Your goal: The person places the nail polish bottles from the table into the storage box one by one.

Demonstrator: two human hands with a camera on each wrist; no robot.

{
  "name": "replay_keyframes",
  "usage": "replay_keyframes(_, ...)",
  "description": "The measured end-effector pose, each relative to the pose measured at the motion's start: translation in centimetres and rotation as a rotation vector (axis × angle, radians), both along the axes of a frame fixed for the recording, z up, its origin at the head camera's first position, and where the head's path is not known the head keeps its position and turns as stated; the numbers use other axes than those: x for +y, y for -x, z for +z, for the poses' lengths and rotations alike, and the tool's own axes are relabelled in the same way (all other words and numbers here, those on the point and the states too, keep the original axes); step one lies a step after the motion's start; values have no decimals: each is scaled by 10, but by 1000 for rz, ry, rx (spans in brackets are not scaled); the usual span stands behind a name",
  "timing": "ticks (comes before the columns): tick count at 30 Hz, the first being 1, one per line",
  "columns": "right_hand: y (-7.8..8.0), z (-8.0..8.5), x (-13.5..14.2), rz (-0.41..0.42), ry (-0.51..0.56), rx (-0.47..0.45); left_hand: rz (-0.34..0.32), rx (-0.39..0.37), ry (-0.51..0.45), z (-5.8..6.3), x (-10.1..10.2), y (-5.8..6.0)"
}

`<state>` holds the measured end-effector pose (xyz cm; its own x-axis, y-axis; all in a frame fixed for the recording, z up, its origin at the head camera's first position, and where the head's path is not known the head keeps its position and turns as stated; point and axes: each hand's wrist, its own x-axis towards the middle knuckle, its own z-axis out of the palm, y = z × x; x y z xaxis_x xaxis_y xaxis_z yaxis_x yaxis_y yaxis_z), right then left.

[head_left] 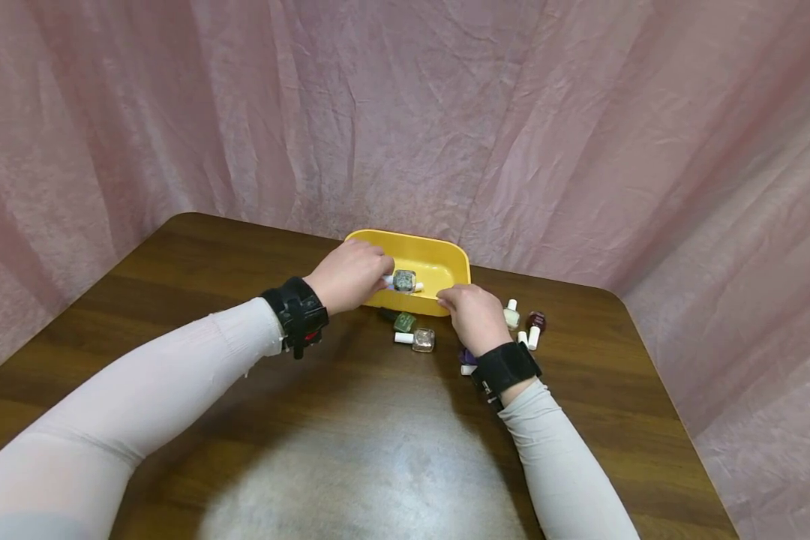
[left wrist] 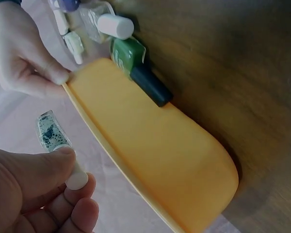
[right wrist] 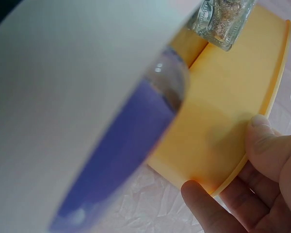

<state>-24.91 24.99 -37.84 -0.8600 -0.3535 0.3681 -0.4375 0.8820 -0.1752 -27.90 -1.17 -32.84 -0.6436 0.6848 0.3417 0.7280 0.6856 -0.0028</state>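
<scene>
Speckled polish bottle (head_left: pixel 404 281) is hanging from the left hand (head_left: pixel 353 274), showing over the opening of the yellow box (head_left: pixel 418 246) as I'm looking on. The left fingers (left wrist: pixel 85 213) are drawing together on the bottle's white cap (left wrist: pixel 77 179), thumb pressing across it, the glass pointing away from the palm. The right hand (head_left: pixel 474 315) is gripping the box near its right end, thumb lying on the outer wall and other fingers bending around the rim, almost closing on it.

A green bottle (head_left: pixel 404 322) with a black cap is lying against the box's near wall, and a glittery clear bottle (head_left: pixel 423 340) is lying just in front. A purple bottle (head_left: pixel 469 357) is partly hiding behind the right wrist. Farther right on the desk (head_left: pixel 614 375), a pale bottle (head_left: pixel 511 318) and a dark red bottle (head_left: pixel 538 321) are resting near each other. Black straps (head_left: pixel 297 307) are circling both wrists, and a pink curtain (head_left: pixel 412 112) is hanging behind.
</scene>
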Motion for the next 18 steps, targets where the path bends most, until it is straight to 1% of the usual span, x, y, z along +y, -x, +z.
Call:
replay_keyframes(1, 0, 0, 0, 1, 1, -1, 6, -3, 1, 0, 1, 3)
replay_keyframes(9, 1, -1, 0, -2, 2, -3, 81, -98, 31, 0, 10, 23)
replay_keyframes(18, 1, 0, 0, 1, 4, -5, 141, -145, 85, -2, 18, 42)
